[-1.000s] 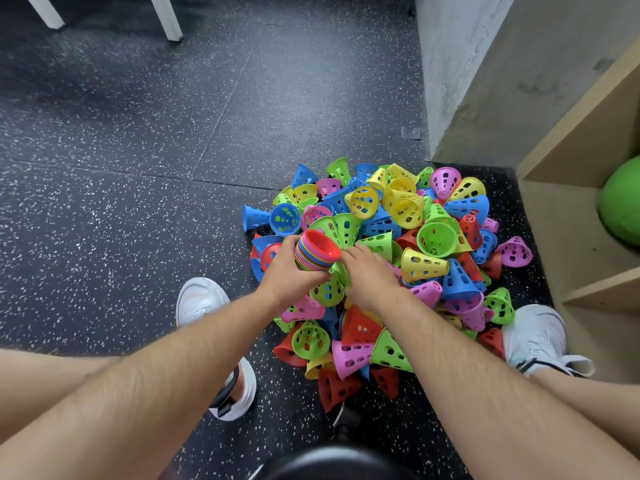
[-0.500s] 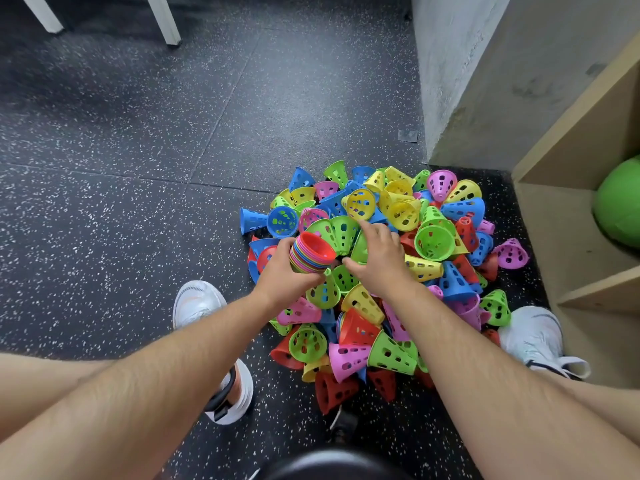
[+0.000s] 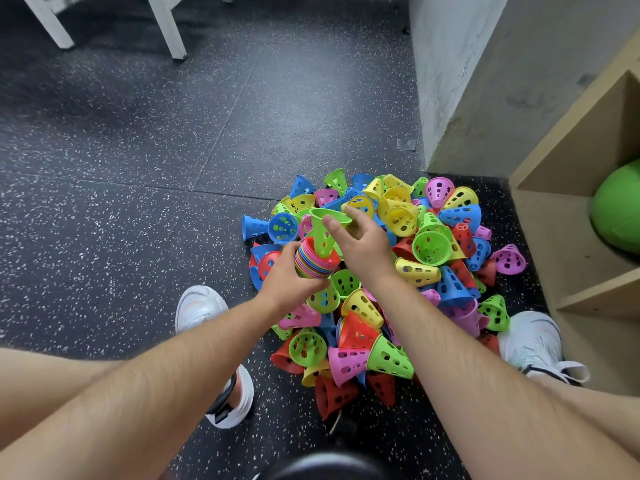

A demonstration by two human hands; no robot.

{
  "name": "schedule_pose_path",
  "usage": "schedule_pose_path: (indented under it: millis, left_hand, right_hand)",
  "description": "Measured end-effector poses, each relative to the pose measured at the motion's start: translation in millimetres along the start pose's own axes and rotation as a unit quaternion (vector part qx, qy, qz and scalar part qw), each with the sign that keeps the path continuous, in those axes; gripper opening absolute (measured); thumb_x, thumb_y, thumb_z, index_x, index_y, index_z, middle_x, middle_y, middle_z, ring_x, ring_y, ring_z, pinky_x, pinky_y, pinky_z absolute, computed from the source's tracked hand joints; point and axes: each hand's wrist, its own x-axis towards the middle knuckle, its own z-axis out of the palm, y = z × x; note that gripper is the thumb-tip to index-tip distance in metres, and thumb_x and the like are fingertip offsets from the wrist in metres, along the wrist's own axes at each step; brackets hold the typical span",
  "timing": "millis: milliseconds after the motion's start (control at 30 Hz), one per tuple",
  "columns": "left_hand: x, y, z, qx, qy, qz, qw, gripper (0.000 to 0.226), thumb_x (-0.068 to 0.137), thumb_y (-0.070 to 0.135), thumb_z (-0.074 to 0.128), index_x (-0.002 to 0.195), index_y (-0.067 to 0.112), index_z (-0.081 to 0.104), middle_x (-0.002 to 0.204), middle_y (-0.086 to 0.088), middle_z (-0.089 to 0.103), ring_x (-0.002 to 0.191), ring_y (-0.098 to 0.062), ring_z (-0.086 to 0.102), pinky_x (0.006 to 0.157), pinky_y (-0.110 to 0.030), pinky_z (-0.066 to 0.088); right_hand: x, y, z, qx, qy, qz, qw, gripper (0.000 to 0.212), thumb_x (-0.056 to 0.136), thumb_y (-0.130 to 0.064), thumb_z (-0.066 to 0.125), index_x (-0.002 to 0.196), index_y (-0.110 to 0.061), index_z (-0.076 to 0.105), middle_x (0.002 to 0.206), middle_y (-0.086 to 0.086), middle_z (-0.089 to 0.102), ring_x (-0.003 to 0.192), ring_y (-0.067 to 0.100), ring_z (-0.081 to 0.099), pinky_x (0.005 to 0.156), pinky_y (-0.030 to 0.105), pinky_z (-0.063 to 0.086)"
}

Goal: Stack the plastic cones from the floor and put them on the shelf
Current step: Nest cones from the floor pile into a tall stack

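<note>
Fingers (image 3: 334, 226) pinch green cone (image 3: 323, 233); tip hidden in stack (image 3: 313, 261).

Cones (image 3: 381, 289): smooth plastic, slight sheen, walls pierced with holes; red, blue, yellow, pink, green. Nested stack (image 3: 313, 261): same plastic, thin layered rims. Green cone (image 3: 323, 230) on top: glossy at rim. Floor (image 3: 138, 168): matt black rubber-like tiles, fine grain, white speckle. Wall (image 3: 457, 81): rough grey concrete or plaster, blotchy. Shelf (image 3: 568, 154): pale wood-look board, matt, smooth. Ball (image 3: 620, 206): green, soft sheen. Shoes (image 3: 199, 306): white, mesh-like cloth upper. Furniture legs (image 3: 166, 26): white, painted look, smooth.
</note>
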Motion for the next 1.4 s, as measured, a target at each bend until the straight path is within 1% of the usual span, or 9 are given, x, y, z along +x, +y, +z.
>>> schedule_pose_path:
  millis: [167,267,433,567,667,767,1033,1233,1400]
  left_hand:
    - [-0.6,5.2,-1.4,-0.019,0.033,-0.004,0.999,0.067,0.062,0.036,0.090,0.117,0.027,0.053,0.099,0.005,0.072,0.083,-0.006,0.072,0.074,-0.029,0.060]
    - [-0.3,4.9,-7.6,0.014,0.045,-0.005,0.999,0.061,0.068,0.025,0.090,0.117,0.026,0.053,0.099,0.004,0.071,0.082,-0.006,0.070,0.065,-0.013,0.052]
    - [-5.0,5.1,-19.0,0.024,0.054,-0.004,0.998,0.062,0.072,0.022,0.089,0.122,0.022,0.053,0.101,0.007,0.067,0.079,0.006,0.063,0.062,-0.005,0.044]
    - [-6.0,5.0,-22.3,0.025,0.056,-0.005,0.998,0.061,0.073,0.019,0.090,0.121,0.019,0.053,0.097,0.010,0.064,0.069,0.016,0.060,0.060,-0.004,0.043]
    - [-4.8,1.9,-23.4,0.024,0.055,-0.006,0.998,0.064,0.071,0.019,0.091,0.122,0.019,0.053,0.099,0.008,0.065,0.078,0.005,0.063,0.061,-0.006,0.044]
    - [-6.2,0.0,-23.9,0.022,0.052,-0.005,0.998,0.065,0.071,0.023,0.091,0.123,0.021,0.053,0.103,0.007,0.067,0.086,0.001,0.064,0.061,-0.004,0.042]
    - [-7.8,-1.7,-24.6,-0.002,0.048,-0.014,0.999,0.064,0.072,0.029,0.093,0.122,0.023,0.053,0.103,0.008,0.068,0.085,0.000,0.066,0.063,-0.005,0.045]
    - [-7.4,0.9,-26.9,-0.017,0.055,-0.016,0.998,0.070,0.059,0.042,0.086,0.118,0.027,0.052,0.101,0.008,0.068,0.081,0.003,0.065,0.071,-0.015,0.046]
    - [-5.2,4.7,-24.1,-0.014,0.054,-0.005,0.998,0.064,0.069,0.032,0.092,0.119,0.025,0.053,0.101,0.008,0.067,0.087,-0.002,0.066,0.075,-0.022,0.049]
  right_hand:
    - [-11.3,7.4,4.5,-0.044,-0.071,0.019,0.996,0.068,0.087,-0.059,0.065,0.142,-0.020,0.055,0.143,-0.001,0.056,0.128,0.012,0.054,0.110,0.039,0.045]
    - [-12.8,9.8,5.5,-0.082,-0.115,0.014,0.990,0.056,0.093,-0.049,0.064,0.138,-0.017,0.059,0.144,-0.003,0.053,0.133,0.013,0.049,0.112,0.038,0.041]
    - [-8.5,11.6,5.3,-0.101,-0.049,0.028,0.993,0.044,0.102,-0.035,0.048,0.142,-0.019,0.048,0.132,-0.003,0.056,0.117,0.013,0.054,0.103,0.039,0.046]
    - [-8.0,27.0,17.4,-0.273,-0.132,0.006,0.953,0.051,0.097,-0.035,0.057,0.143,-0.018,0.046,0.139,0.004,0.051,0.127,0.022,0.050,0.106,0.044,0.046]
    - [-11.5,38.6,32.1,-0.343,-0.176,-0.016,0.923,0.048,0.084,-0.045,0.067,0.125,-0.024,0.053,0.120,-0.001,0.059,0.115,0.025,0.056,0.095,0.047,0.052]
    - [-12.3,45.8,40.6,-0.353,-0.175,-0.014,0.919,0.050,0.074,-0.052,0.071,0.114,-0.027,0.054,0.108,-0.004,0.062,0.103,0.024,0.061,0.085,0.048,0.056]
    - [-14.1,54.0,43.0,-0.421,-0.191,0.003,0.887,0.056,0.083,-0.031,0.071,0.135,-0.021,0.052,0.120,0.007,0.063,0.113,0.030,0.058,0.089,0.042,0.053]
    - [-9.2,41.0,18.3,-0.351,-0.167,0.042,0.921,0.070,0.084,-0.049,0.076,0.140,-0.017,0.050,0.130,0.006,0.061,0.114,0.026,0.060,0.087,0.038,0.053]
    - [12.1,9.9,-32.4,-0.232,-0.045,0.063,0.970,0.063,0.082,-0.053,0.077,0.123,-0.015,0.049,0.114,-0.003,0.055,0.097,0.016,0.054,0.075,0.032,0.043]
